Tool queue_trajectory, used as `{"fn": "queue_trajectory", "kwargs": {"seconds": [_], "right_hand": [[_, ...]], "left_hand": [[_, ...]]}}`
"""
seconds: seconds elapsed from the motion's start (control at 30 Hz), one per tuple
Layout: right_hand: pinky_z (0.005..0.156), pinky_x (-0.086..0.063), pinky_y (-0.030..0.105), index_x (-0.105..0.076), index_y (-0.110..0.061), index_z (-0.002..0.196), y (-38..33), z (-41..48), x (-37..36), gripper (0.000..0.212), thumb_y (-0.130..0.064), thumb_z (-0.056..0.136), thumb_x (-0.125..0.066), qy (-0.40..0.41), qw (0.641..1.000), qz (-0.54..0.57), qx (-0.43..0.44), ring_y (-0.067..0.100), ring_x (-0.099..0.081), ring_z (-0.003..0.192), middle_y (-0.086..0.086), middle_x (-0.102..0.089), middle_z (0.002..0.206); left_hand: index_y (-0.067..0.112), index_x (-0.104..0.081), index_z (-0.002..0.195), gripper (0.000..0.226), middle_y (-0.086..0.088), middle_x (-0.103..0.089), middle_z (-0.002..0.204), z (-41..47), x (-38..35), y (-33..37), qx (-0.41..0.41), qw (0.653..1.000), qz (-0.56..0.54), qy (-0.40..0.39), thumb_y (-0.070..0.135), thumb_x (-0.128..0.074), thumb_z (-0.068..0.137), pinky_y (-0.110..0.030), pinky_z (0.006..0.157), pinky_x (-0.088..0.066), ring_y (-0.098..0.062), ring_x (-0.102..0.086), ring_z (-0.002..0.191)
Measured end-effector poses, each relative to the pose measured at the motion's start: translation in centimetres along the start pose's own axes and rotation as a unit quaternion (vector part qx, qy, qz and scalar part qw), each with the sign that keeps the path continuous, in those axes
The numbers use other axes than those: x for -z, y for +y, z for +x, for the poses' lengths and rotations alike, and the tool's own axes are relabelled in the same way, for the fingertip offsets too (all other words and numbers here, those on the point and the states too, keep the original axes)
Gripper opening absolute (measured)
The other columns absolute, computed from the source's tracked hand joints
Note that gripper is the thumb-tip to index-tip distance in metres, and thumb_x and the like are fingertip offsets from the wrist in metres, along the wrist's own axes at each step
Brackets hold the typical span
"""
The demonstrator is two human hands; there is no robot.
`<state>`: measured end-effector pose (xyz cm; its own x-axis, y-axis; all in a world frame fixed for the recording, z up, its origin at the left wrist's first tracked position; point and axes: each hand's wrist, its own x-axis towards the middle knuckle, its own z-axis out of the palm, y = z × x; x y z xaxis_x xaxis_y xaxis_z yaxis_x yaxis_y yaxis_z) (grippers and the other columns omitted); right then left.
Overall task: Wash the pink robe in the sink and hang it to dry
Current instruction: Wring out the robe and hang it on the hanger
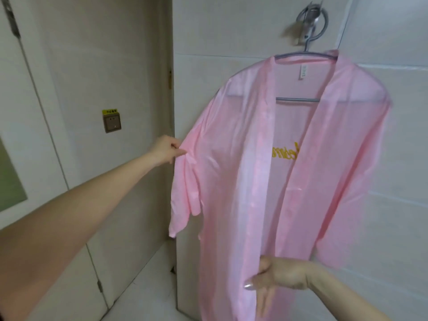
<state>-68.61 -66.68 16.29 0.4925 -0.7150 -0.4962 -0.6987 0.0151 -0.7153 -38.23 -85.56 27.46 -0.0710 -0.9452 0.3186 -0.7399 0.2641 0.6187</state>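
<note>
Pink robe: the thin, glossy pink robe (289, 181) hangs open-fronted on a hanger against the tiled wall, spanning the space between the two hands and rising well above both.
Wall switch: a brown square switch plate (112, 123) sits on the wall left of and above the left hand; the small yellow sticker (109, 111) just over it carries dark print too small to read.
Left hand: the left hand (165, 150), arm outstretched, pinches the cloth at the top of the short sleeve (185, 193), which drops crumpled below it.
Step in hand: judged to be the last one, spreading the hung robe to dry. It would go best by drawing the sleeve outward gently until its folds open, while the other hand steadies the front, so the pull does not drag the shoulders off the hanger.
Yellow lettering: yellow stitched script (286, 152), above the right hand, shows through from the back, reversed and partly covered; it cannot be read.
Right hand: the right hand (280, 278) rests at the lower front edge, fingers mostly straight and spread, touching rather than clasping.
Neck label: a white tag (302, 72) inside the collar; its print is illegible.
Hanger: a grey wire hanger (298, 100), far above the right hand.
Hook: a metal wall hook (311, 15) holds it.
</note>
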Motion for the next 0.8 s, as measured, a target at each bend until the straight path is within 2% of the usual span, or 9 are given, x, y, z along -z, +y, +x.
{"fn": "queue_trajectory", "kwargs": {"seconds": [0.1,0.17,0.23,0.3,0.4,0.5,0.53,0.63,0.8], "right_hand": [[0.058,-0.047,0.019,-0.050,-0.010,0.062,2.5,0.6,1.4,0.031,-0.013,0.094,-0.050,0.141,0.985,-0.085,-0.049,0.024,-0.070,0.069,-0.010,-0.058,0.044],[0.066,-0.051,0.021,-0.060,0.006,0.072,2.9,-0.4,2.2,0.033,-0.019,0.093,-0.057,0.071,0.997,-0.010,-0.031,0.022,-0.070,0.064,-0.005,-0.066,0.054],[0.073,-0.055,0.027,-0.066,0.005,0.090,2.7,-1.6,2.1,0.027,-0.021,0.092,-0.062,-0.018,0.995,0.097,-0.009,0.019,-0.071,0.070,0.008,-0.073,0.076],[0.079,-0.057,0.038,-0.065,0.003,0.095,3.7,-1.3,2.4,0.017,-0.013,0.094,-0.058,0.030,0.995,0.097,-0.020,0.020,-0.072,0.074,0.014,-0.073,0.082],[0.082,-0.056,0.043,-0.066,-0.007,0.081,5.0,-1.4,3.2,0.016,-0.008,0.094,-0.056,0.098,0.990,0.098,-0.040,0.021,-0.072,0.071,0.018,-0.072,0.078],[0.079,-0.055,0.034,-0.071,0.002,0.097,4.8,-2.2,3.1,0.026,-0.021,0.086,-0.070,0.025,0.988,0.152,-0.024,0.028,-0.071,0.086,0.025,-0.070,0.094],[0.077,-0.056,0.034,-0.068,0.006,0.101,5.3,-1.6,2.9,0.029,-0.020,0.087,-0.069,0.055,0.989,0.130,-0.038,0.029,-0.071,0.085,0.024,-0.071,0.091],[0.068,-0.059,0.044,-0.058,-0.001,0.077,7.7,-0.4,3.3,0.017,-0.008,0.092,-0.059,0.241,0.967,0.058,-0.063,0.030,-0.071,0.067,0.013,-0.070,0.061],[0.062,-0.056,0.030,-0.066,0.000,0.080,8.5,-1.3,3.5,0.011,-0.007,0.089,-0.064,0.167,0.970,0.163,-0.070,0.034,-0.071,0.077,0.028,-0.070,0.080]], "left_hand": [[0.002,-0.055,0.088,0.009,-0.010,-0.051,0.052,-1.2,0.7,0.2,0.044,0.994,-0.105,-0.002,0.006,-0.052,0.095,-0.013,0.035,-0.038,-0.004,-0.053,0.032],[0.004,-0.047,0.088,0.013,-0.020,-0.052,0.072,-1.4,1.0,0.3,0.062,0.981,-0.185,-0.012,0.004,-0.040,0.099,-0.015,0.038,-0.045,-0.007,-0.061,0.039],[0.005,-0.045,0.095,0.014,-0.022,-0.054,0.088,-1.3,1.3,0.0,0.065,0.982,-0.178,-0.013,0.015,-0.038,0.101,-0.019,0.048,-0.052,-0.004,-0.062,0.047],[0.010,-0.040,0.110,0.033,-0.008,-0.056,0.096,-1.4,1.7,-0.2,0.050,0.993,-0.108,-0.025,0.038,-0.051,0.095,-0.028,0.064,-0.052,-0.005,-0.059,0.066],[0.016,-0.028,0.111,0.056,0.003,-0.046,0.090,-2.1,1.7,-0.1,0.015,0.999,-0.032,0.017,0.037,-0.071,0.082,-0.028,0.060,-0.040,-0.012,-0.050,0.074],[0.014,-0.039,0.101,0.032,-0.005,-0.052,0.086,-1.9,1.7,-0.7,-0.018,0.995,-0.030,0.089,0.025,-0.065,0.087,-0.031,0.063,-0.036,-0.025,-0.051,0.077],[0.014,-0.045,0.095,0.022,-0.003,-0.052,0.080,-1.8,2.0,-1.1,-0.022,0.994,-0.042,0.100,0.022,-0.064,0.088,-0.030,0.065,-0.035,-0.023,-0.049,0.077],[0.012,-0.054,0.078,0.016,0.002,-0.047,0.067,-2.0,3.6,-2.3,-0.014,0.993,-0.040,0.108,0.019,-0.063,0.089,-0.029,0.060,-0.031,-0.021,-0.044,0.070],[0.007,-0.059,0.080,0.013,0.000,-0.045,0.063,-1.9,5.9,-4.1,-0.016,0.993,-0.031,0.112,0.009,-0.058,0.092,-0.011,0.051,-0.029,0.003,-0.044,0.052]]}}
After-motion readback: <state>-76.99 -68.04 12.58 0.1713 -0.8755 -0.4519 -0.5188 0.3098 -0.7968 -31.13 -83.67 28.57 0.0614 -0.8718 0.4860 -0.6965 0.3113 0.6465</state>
